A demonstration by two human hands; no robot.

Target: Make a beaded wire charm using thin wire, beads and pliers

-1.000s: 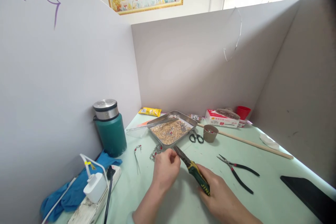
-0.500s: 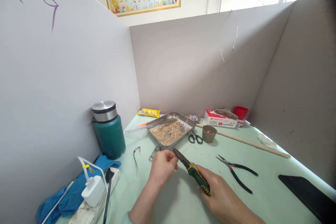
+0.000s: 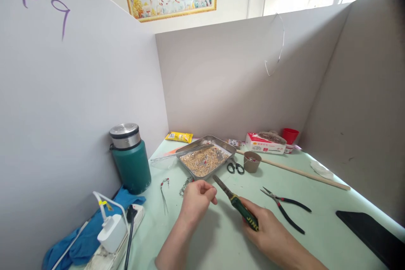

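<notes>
My right hand [image 3: 264,227] is wrapped round the green and yellow handles of a pair of pliers [image 3: 242,211], whose dark jaws point up and left. The jaw tip stands just right of my left hand [image 3: 199,200], apart from its fingers. Thumb and fingers of the left hand are pinched together; whatever they hold is too small to make out. Just behind that hand lies a small heap of silvery chain or wire [image 3: 186,186], partly hidden. Left of it rests a beaded wire piece [image 3: 164,194] with red beads and loose wire ends.
A metal tray [image 3: 232,152] of gold beads stands behind my hands, beside scissors [image 3: 235,167] and a brown cup [image 3: 252,162]. Needle-nose pliers [image 3: 283,206] lie right, with a wooden stick [image 3: 303,171] behind. A green flask [image 3: 131,164] and power strip [image 3: 139,213] are left.
My right hand has moved the pliers slightly right and down, away from the left fingers. The left hand stays nearly in place, still pinched.
</notes>
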